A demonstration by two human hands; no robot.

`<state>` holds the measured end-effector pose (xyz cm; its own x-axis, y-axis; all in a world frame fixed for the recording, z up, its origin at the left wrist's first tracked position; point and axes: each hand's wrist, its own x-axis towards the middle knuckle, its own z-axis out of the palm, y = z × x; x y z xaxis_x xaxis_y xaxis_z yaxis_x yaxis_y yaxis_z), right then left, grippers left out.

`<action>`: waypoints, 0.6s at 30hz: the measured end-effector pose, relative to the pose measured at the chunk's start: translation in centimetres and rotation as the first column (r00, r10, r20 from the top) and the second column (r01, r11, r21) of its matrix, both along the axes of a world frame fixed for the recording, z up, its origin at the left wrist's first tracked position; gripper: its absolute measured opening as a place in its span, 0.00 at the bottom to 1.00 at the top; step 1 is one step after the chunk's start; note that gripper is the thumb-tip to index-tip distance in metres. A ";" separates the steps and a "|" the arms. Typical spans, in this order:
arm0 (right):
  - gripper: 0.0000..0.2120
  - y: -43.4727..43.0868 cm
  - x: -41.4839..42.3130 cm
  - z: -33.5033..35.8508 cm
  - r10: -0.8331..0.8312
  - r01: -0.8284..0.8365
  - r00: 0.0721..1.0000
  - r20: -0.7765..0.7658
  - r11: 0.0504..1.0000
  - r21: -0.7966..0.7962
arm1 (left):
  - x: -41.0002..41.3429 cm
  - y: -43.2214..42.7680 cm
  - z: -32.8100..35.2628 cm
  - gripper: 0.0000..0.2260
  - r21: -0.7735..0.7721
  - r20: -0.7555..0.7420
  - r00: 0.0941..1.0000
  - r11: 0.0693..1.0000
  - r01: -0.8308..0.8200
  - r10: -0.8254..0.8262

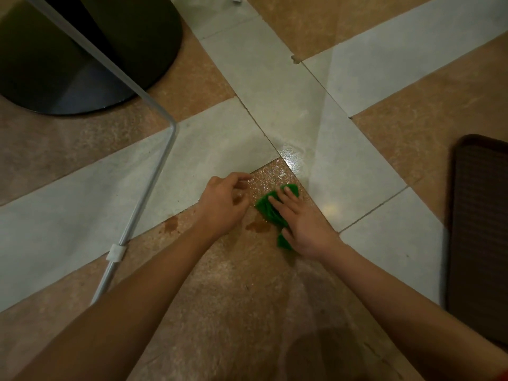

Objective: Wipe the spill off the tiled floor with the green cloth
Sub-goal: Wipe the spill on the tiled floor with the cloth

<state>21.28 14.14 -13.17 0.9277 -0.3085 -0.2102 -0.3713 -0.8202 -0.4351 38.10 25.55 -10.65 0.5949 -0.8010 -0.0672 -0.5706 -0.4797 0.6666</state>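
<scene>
Tiled floor (275, 111) in tan and pale grey — right hand (305, 224) pressed flat, fingers spread, on the green cloth (268, 209); left hand (224, 203) loosely curled, holding nothing, just beside. Brownish spill (258, 226) touches the cloth's edge; dark mat (481, 229) lies well right.

The crumpled green cloth (270, 209) lies flat on a brown tile of the floor (233, 284), just beside a reddish-brown spill (257, 226) (another small blot sits further left).
</scene>
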 end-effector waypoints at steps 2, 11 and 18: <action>0.34 -0.5 0.5 0.3 -0.150 0.150 0.989 0.000 0.988 0.032 | 0.4 0.7 -0.3 0.15 0.042 0.018 1.000 0.999 -0.004 0.003; 0.33 2.4 0.1 0.5 0.008 -0.007 1.000 -0.017 0.999 0.045 | -0.3 1.2 0.7 0.20 0.063 0.137 0.982 0.990 0.123 -0.131; 0.32 0.0 2.6 1.4 -0.229 0.231 0.970 -0.078 0.973 0.012 | 0.1 3.5 1.4 0.16 0.098 0.344 0.925 0.986 0.136 -0.162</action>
